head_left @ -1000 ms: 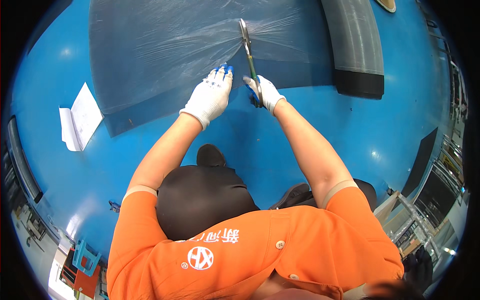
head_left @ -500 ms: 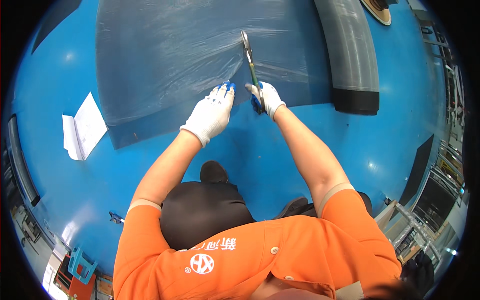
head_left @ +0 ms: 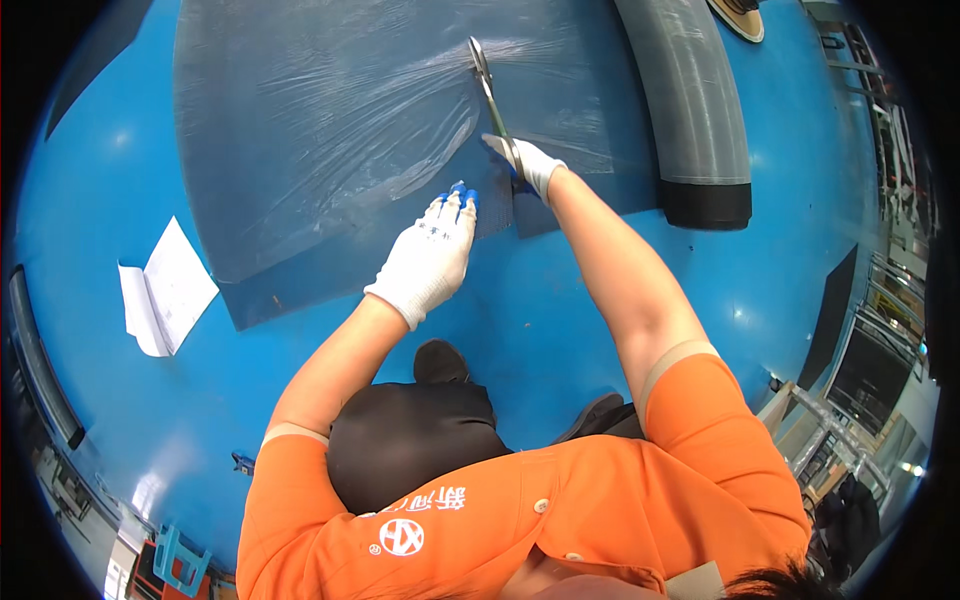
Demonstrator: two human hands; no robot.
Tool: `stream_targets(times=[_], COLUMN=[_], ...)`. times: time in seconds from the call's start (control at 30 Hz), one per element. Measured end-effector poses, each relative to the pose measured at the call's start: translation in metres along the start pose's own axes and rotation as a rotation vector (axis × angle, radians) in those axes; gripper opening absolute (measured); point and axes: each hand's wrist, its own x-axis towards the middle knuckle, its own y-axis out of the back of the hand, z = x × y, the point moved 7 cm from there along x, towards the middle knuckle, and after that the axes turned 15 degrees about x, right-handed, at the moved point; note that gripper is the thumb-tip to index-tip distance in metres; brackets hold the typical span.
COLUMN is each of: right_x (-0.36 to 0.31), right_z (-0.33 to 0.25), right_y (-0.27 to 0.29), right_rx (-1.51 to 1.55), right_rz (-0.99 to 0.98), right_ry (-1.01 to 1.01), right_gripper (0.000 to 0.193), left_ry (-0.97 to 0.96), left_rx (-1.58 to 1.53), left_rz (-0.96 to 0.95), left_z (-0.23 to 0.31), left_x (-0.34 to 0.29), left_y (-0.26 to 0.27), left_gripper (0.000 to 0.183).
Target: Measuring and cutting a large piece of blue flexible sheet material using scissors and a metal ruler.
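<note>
A large dark grey sheet [head_left: 240, 180] lies on the floor, with clear plastic film [head_left: 400, 100] wrinkled over it. My right hand [head_left: 533, 167], in a white glove with blue on the palm side, is closed round the handles of long metal scissors [head_left: 488, 92]. The blades point away from me over the sheet, and a cut runs in from the near edge below them. My left hand [head_left: 428, 255], gloved alike, rests on the near edge left of the cut. Its fingers are stretched out close together; the thumb is hidden.
A thick grey roll [head_left: 690, 90] with a black end lies along the sheet's right side. White papers [head_left: 175, 285] are on the blue floor to the left. A dark roll [head_left: 45, 360] lies farther left. Someone's shoe [head_left: 740, 15] shows at the far right. Frames and racks [head_left: 850, 400] stand at the right.
The view has shifted, so the floor items sit lower. The scissors have moved farther forward over the sheet, and the cut near the edge has parted wider. My left hand stays near the edge.
</note>
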Motion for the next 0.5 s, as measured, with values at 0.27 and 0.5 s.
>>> stream_targets(times=[0.27,0.5], right_x=[0.009,0.045], right_z=[-0.025,-0.026], right_y=[0.01,0.008], right_rx=[-0.385,-0.137], right_rz=[0.09,0.109], right_ry=[-0.008,-0.049], right_gripper=[0.047,0.045], left_ry=[-0.037,-0.052], left_rx=[-0.061,-0.08], left_rz=[0.004,0.037], left_z=[-0.011,-0.014], left_x=[-0.001,-0.006], left_y=[0.01,0.017], left_gripper=[0.047,0.047])
